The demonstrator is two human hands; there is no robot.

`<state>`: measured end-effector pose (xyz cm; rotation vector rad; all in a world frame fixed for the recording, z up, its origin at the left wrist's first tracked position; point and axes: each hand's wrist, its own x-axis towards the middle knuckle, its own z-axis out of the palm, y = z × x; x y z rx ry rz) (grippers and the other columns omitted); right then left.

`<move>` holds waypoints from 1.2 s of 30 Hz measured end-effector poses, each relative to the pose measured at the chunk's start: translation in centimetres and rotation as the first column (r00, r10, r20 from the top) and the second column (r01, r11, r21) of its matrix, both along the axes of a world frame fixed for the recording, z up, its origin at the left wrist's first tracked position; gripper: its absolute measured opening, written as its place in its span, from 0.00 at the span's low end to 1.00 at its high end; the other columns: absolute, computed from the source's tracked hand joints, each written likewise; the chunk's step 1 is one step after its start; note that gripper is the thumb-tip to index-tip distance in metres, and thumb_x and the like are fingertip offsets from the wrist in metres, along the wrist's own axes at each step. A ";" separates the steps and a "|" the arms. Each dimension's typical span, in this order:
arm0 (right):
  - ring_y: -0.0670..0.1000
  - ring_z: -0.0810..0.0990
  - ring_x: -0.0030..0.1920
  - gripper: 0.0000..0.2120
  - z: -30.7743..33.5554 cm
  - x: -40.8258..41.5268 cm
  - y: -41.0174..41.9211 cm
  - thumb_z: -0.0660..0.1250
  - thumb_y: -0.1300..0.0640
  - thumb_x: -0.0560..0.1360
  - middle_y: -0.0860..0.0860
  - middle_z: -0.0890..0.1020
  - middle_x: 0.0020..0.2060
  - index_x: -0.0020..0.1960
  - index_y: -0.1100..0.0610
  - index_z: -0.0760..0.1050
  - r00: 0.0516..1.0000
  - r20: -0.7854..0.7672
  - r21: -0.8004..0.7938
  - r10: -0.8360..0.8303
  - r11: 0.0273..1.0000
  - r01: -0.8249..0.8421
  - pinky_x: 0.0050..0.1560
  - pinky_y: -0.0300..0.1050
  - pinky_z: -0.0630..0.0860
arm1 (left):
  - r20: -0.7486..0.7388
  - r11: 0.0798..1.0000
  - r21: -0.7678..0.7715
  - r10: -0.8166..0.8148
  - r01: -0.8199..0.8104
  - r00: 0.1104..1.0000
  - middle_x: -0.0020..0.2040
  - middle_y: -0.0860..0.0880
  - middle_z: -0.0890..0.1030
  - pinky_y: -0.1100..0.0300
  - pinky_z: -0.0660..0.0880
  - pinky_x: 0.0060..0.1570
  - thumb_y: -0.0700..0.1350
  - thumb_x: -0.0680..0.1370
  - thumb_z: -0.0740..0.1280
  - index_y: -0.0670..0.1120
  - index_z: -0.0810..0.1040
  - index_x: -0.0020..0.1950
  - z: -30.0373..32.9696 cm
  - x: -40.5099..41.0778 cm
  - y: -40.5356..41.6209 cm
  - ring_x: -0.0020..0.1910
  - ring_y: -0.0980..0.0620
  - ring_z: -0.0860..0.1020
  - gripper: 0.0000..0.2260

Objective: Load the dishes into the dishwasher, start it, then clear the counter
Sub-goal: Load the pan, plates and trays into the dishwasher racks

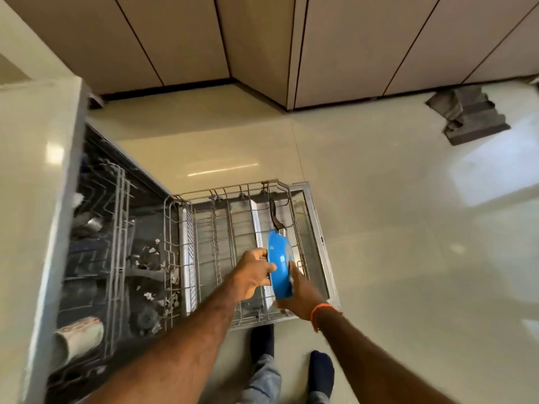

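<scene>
Grey doormat (469, 115) on glossy floor (408, 228); beige cabinet doors (175, 39) behind.

Both bare arms reach forward and down; left hand (253, 272) curls fingers, right hand (300, 290) with orange wristband (319, 312) grips too.

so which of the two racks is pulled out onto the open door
The lower rack, the one under the blue plate that both hands hold. The upper rack, with the patterned cup in it, sits further back under the counter.
</scene>
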<state>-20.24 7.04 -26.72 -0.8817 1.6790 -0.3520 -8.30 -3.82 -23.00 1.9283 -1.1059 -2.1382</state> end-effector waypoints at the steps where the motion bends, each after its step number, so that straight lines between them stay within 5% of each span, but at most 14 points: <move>1: 0.52 0.75 0.66 0.52 -1.9 0.1 0.4 0.80 0.58 0.67 0.52 0.72 0.69 0.81 0.54 0.50 1.000 0.009 -0.001 -0.021 1.000 0.021 0.63 0.41 0.74 | 0.013 1.000 -0.004 0.005 -0.005 1.000 0.57 0.39 0.83 0.41 0.81 0.55 0.27 0.77 0.65 0.39 0.77 0.62 -2.0 -0.3 0.5 0.54 0.42 0.84 0.15; 6: 0.52 0.74 0.67 0.52 -10.8 -0.5 1.7 0.78 0.60 0.66 0.50 0.70 0.69 0.80 0.53 0.49 0.999 -0.025 0.024 -0.033 0.999 0.033 0.68 0.53 0.75 | 0.010 1.000 0.015 0.018 -0.018 1.000 0.55 0.39 0.83 0.43 0.82 0.54 0.28 0.77 0.65 0.41 0.78 0.57 -11.8 -1.2 2.2 0.53 0.42 0.84 0.13; 9: 0.52 0.77 0.62 0.47 -13.5 -1.0 1.6 0.76 0.65 0.67 0.50 0.73 0.64 0.77 0.51 0.54 0.998 -0.033 0.039 -0.045 0.998 0.046 0.63 0.53 0.78 | 0.005 1.000 0.013 -0.004 0.004 1.000 0.54 0.39 0.83 0.43 0.82 0.54 0.29 0.77 0.67 0.45 0.77 0.54 -14.9 -1.9 2.5 0.53 0.42 0.84 0.13; 13: 0.52 0.79 0.56 0.47 -16.6 -1.4 1.3 0.71 0.69 0.67 0.51 0.76 0.59 0.78 0.48 0.53 0.996 -0.065 0.064 -0.068 0.995 0.072 0.58 0.51 0.81 | -0.010 0.998 0.050 -0.031 0.031 0.999 0.56 0.40 0.82 0.43 0.83 0.53 0.29 0.76 0.68 0.42 0.75 0.66 -18.2 -2.6 2.8 0.54 0.42 0.84 0.20; 16: 0.53 0.78 0.61 0.48 -17.4 -1.0 1.4 0.71 0.68 0.71 0.53 0.74 0.64 0.81 0.50 0.47 0.994 -0.090 0.089 -0.058 0.994 0.066 0.62 0.48 0.78 | 0.004 0.996 0.057 -0.066 0.065 0.998 0.57 0.40 0.82 0.44 0.83 0.53 0.28 0.75 0.68 0.42 0.75 0.67 -19.5 -2.4 2.8 0.55 0.43 0.83 0.22; 23: 0.44 0.80 0.50 0.31 -18.2 0.2 3.5 0.75 0.57 0.70 0.47 0.79 0.53 0.67 0.49 0.63 0.992 -0.115 0.092 -0.052 0.994 0.063 0.57 0.47 0.81 | 0.068 0.930 0.027 -0.367 0.366 0.928 0.51 0.46 0.85 0.43 0.83 0.50 0.34 0.69 0.69 0.48 0.77 0.64 -21.3 -0.8 4.0 0.51 0.47 0.85 0.24; 25: 0.41 0.78 0.48 0.30 -18.4 0.4 4.1 0.74 0.57 0.72 0.44 0.77 0.53 0.67 0.49 0.63 0.992 -0.123 0.087 -0.036 0.995 0.047 0.53 0.38 0.80 | 0.082 0.909 0.009 -0.415 0.416 0.906 0.49 0.47 0.85 0.43 0.83 0.50 0.36 0.68 0.69 0.48 0.78 0.63 -21.4 -0.7 4.0 0.49 0.47 0.85 0.23; 27: 0.41 0.77 0.47 0.30 -18.4 0.5 3.9 0.74 0.56 0.73 0.43 0.76 0.53 0.68 0.48 0.62 0.990 -0.136 0.089 -0.030 0.995 0.042 0.49 0.30 0.75 | 0.090 0.908 0.013 -0.419 0.420 0.903 0.50 0.47 0.85 0.44 0.83 0.50 0.35 0.71 0.70 0.48 0.77 0.65 -21.3 -0.8 3.5 0.50 0.48 0.85 0.23; 32: 0.46 0.83 0.45 0.31 -18.9 0.1 2.7 0.75 0.56 0.70 0.47 0.80 0.48 0.66 0.47 0.62 0.990 -0.125 0.098 -0.063 0.992 0.076 0.50 0.49 0.84 | 0.094 0.915 0.057 -0.404 0.400 0.910 0.55 0.46 0.81 0.45 0.83 0.52 0.33 0.69 0.71 0.46 0.72 0.72 -20.9 -2.0 2.6 0.53 0.48 0.82 0.31; 36: 0.44 0.81 0.48 0.32 -18.4 -0.2 2.6 0.75 0.57 0.71 0.47 0.80 0.50 0.69 0.49 0.63 0.990 -0.125 0.096 -0.069 0.992 0.081 0.53 0.40 0.80 | 0.067 0.946 0.049 -0.324 0.321 0.944 0.54 0.44 0.81 0.43 0.83 0.53 0.30 0.72 0.70 0.44 0.75 0.69 -21.3 -2.1 3.1 0.54 0.47 0.82 0.26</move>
